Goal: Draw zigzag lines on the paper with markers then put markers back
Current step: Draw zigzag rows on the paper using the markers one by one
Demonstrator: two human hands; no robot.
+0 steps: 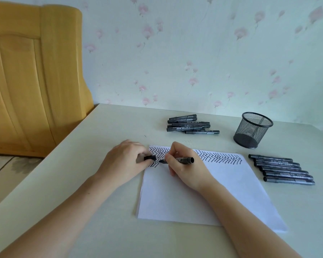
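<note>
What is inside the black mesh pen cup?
Through the black mesh pen cup only its dark base shows; no markers stand in it. The mesh blurs anything small lying at the bottom.

From my feed, a pale cream table (104,127) fills the lower view, its far edge against the wall (194,53), papered pale green with pink flowers. Far left of where the hands work stands a yellow wooden headboard (32,71). Soft, even daylight covers everything.
</note>
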